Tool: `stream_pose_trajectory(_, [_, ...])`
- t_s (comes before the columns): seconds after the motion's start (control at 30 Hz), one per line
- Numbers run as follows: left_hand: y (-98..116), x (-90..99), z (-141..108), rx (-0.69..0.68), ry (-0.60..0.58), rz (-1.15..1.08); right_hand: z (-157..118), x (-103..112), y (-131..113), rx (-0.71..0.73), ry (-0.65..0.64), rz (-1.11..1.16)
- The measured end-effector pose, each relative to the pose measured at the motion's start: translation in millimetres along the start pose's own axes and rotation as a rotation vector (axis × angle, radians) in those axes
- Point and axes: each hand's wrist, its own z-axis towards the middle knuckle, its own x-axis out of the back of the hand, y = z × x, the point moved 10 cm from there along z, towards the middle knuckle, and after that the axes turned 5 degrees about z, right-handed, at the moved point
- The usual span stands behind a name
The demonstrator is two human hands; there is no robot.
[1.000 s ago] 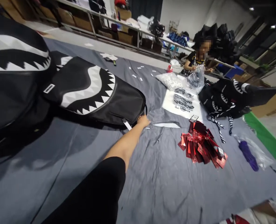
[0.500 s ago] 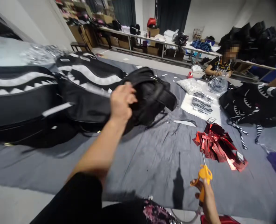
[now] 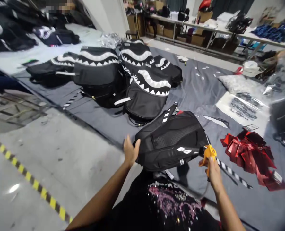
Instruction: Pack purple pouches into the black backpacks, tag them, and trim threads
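A black backpack (image 3: 173, 138) lies in front of me on the grey cloth, its padded back and straps facing up. My left hand (image 3: 131, 152) is at its left end, thumb and fingers apart; whether it touches the fabric is hard to tell. In my right hand (image 3: 212, 166) is a yellow air blow gun (image 3: 209, 153), held at the backpack's right end. A striped strap (image 3: 234, 173) trails out to the right there. Beyond stands another black backpack (image 3: 148, 93) with a white zigzag-tooth pattern.
More toothed backpacks (image 3: 96, 69) stand to the left. Red foil strips (image 3: 250, 157) are heaped at the right, near a printed white bag (image 3: 243, 109). Yellow-black tape (image 3: 31, 179) marks the floor. A person, face blurred, is at the far left.
My view has swung left. The black backpack has come close in front of me and lies back-side up. My left hand has opened, and the blow gun is now beside the backpack.
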Motion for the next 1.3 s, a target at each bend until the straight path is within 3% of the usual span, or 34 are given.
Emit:
stream_pose_trajectory(0.1, [62,-20.5,25,-0.378,-0.085,0.223,-6,-23,-32,0.058,-0.117,0.046])
stream_pose_trajectory(0.17, [83,-44.4,38,-0.490,-0.210,0.358,-12,-42,-46,0.012,-0.188,0.122])
stream_pose_trajectory(0.27, [93,-56.5,45,-0.520,-0.259,0.400,-23,-68,-52,-0.134,-0.243,0.176])
stream_pose_trajectory(0.4, [93,-31.7,44,-0.521,-0.231,0.182,-39,-91,-61,-0.187,-0.285,0.201])
stream_pose_trajectory(0.47, [87,-35.1,44,-0.486,-0.439,-0.027,-46,-95,-66,-0.177,-0.307,0.078])
stream_pose_trajectory(0.53, [78,-58.9,34,-0.354,-0.848,-0.320,-49,-98,-72,-0.139,-0.346,-0.169])
stream_pose_trajectory(0.6, [63,-83.9,22,-0.063,-1.184,-0.584,-44,-100,-77,-0.102,-0.370,-0.414])
stream_pose_trajectory(0.63, [54,-94.9,20,0.108,-1.257,-0.665,-38,-100,-80,-0.087,-0.354,-0.519])
stream_pose_trajectory(0.7, [35,-113.3,20,0.374,-1.264,-0.715,-19,-91,-92,-0.055,-0.227,-0.716])
stream_pose_trajectory(0.77, [25,-125.9,21,0.493,-1.231,-0.698,-4,-86,-109,-0.007,-0.078,-0.923])
stream_pose_trajectory(0.8, [23,-130.1,20,0.517,-1.220,-0.685,0,-91,-115,0.012,-0.076,-1.005])
stream_pose_trajectory(0.83, [22,-132.9,20,0.535,-1.209,-0.671,1,-103,-117,0.025,-0.161,-1.057])
stream_pose_trajectory(0.9, [21,-136.0,19,0.564,-1.197,-0.648,-10,-137,-111,0.041,-0.467,-1.102])
stream_pose_trajectory(0.93, [21,-136.7,18,0.582,-1.196,-0.634,-16,-148,-110,0.050,-0.567,-1.132])
stream_pose_trajectory(0.97, [20,-137.1,17,0.598,-1.194,-0.620,-18,-152,-112,0.062,-0.581,-1.188])
stream_pose_trajectory(1.07, [19,-138.1,16,0.588,-1.188,-0.541,-9,-149,-128,0.122,-0.403,-1.403])
stream_pose_trajectory(1.17, [21,-139.7,19,0.494,-1.154,-0.447,-14,-172,-123,0.198,-0.625,-1.405])
stream_pose_trajectory(1.2, [21,-140.2,21,0.465,-1.134,-0.422,-15,-175,-124,0.215,-0.629,-1.412])
stream_pose_trajectory(1.3, [24,-138.1,22,0.385,-1.076,-0.344,-11,-165,-136,0.228,-0.478,-1.499])
